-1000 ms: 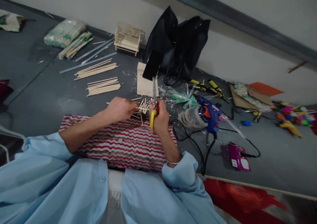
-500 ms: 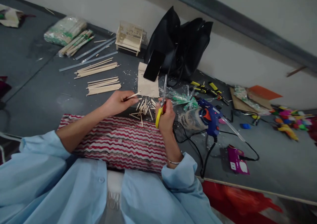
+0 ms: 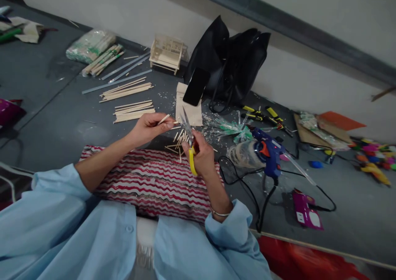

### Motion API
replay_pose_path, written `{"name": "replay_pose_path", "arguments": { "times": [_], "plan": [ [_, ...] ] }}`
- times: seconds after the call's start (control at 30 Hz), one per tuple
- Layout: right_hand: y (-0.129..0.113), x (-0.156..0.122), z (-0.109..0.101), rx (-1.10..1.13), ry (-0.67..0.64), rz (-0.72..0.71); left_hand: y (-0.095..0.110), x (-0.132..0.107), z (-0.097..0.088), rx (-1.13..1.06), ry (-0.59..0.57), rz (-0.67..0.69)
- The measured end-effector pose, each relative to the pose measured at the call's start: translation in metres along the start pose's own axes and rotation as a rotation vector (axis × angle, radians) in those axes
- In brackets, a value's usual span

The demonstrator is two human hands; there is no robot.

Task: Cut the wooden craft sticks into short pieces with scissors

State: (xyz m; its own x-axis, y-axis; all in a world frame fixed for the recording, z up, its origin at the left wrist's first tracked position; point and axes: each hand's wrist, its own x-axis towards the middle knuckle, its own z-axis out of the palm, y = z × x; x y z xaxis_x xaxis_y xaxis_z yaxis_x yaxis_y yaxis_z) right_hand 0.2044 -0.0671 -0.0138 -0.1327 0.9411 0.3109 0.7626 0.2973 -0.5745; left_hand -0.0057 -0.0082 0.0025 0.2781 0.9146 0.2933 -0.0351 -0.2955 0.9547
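My left hand [image 3: 154, 127] pinches a thin wooden stick [image 3: 163, 119], with a second pale stick end showing at the fingertips. Opposite it, my right hand [image 3: 201, 154] grips yellow-handled scissors [image 3: 193, 161]. The blades point up and left, close to the stick in the left hand; whether they touch it I cannot tell. Below and between the hands lies a small heap of short cut sticks [image 3: 182, 139]. Long sticks [image 3: 133, 111] lie in two groups to the left of my left hand. A red-and-white striped cushion [image 3: 151, 181] sits under my forearms.
A black phone [image 3: 196, 86] rests on brown paper before a black bag [image 3: 229, 61]. A small wooden model bench [image 3: 167, 53] stands by the wall. To the right are a blue glue gun [image 3: 268, 151] on a jar, its cable, pliers [image 3: 260, 115] and a purple power socket [image 3: 306, 212].
The scissors have swung leftward from upright, and my right hand has come closer to my left. The view has shifted slightly, so the table things appear lower and further right.
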Motion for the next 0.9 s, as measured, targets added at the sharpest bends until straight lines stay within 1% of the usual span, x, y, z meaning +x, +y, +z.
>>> {"name": "replay_pose_path", "arguments": {
  "times": [0.17,0.23,0.4,0.53,0.73,0.9],
  "plan": [
    [-0.001,-0.001,0.001,-0.043,-0.030,-0.040,-0.002,0.000,0.000,-0.046,-0.082,0.050],
    [-0.002,-0.001,0.000,-0.049,-0.041,-0.056,-0.004,0.000,0.000,-0.062,-0.096,0.064],
    [-0.002,-0.001,-0.001,-0.072,-0.048,-0.075,-0.010,-0.001,-0.001,-0.032,-0.094,0.081],
    [-0.002,-0.001,-0.002,-0.093,-0.046,-0.095,-0.014,0.000,-0.003,0.019,-0.098,0.137],
    [0.000,-0.002,-0.001,-0.098,-0.039,-0.122,-0.012,0.000,-0.002,0.075,-0.084,0.190],
    [0.001,-0.004,0.001,-0.071,-0.053,-0.092,-0.013,0.000,-0.001,0.058,-0.079,0.213]
  ]
}}
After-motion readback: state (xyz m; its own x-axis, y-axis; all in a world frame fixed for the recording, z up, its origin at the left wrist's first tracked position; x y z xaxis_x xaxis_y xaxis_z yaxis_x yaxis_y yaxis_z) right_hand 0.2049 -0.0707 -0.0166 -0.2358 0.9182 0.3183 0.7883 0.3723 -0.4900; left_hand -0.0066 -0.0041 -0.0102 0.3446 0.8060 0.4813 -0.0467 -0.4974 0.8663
